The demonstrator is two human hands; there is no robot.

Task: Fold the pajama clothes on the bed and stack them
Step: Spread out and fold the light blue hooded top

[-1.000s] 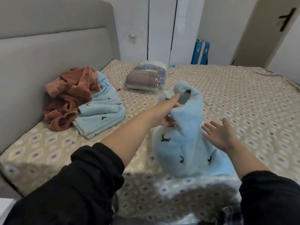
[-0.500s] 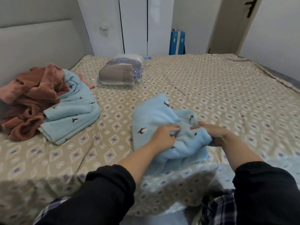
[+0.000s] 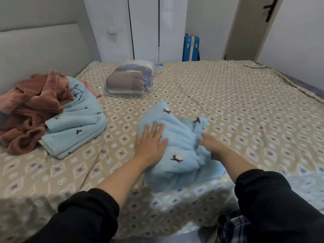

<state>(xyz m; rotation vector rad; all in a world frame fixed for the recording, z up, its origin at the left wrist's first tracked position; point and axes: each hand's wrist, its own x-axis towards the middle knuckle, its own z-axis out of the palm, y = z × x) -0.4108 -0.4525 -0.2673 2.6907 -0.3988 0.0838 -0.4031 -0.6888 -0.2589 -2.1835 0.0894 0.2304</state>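
Note:
A light blue fleece pajama piece [image 3: 177,146] with small brown bird marks lies bunched near the bed's front edge. My left hand [image 3: 151,142] presses flat on its left part with fingers spread. My right hand [image 3: 210,143] is at the garment's right side, its fingers tucked into the fabric and partly hidden and blurred. At the left lies a second light blue pajama piece [image 3: 75,123], loosely folded, next to a crumpled rust-brown garment [image 3: 33,106].
The bed [image 3: 245,106] has a beige diamond-pattern sheet. A clear plastic bag of folded bedding [image 3: 129,79] sits toward the back. A grey headboard [image 3: 40,53] stands at left. A blue suitcase [image 3: 191,48] stands by the white wardrobe doors.
The blue garment, lifted a second ago, now lies on the bed. My left hand went from gripping it to pressing flat on it. My right hand moved to its right side.

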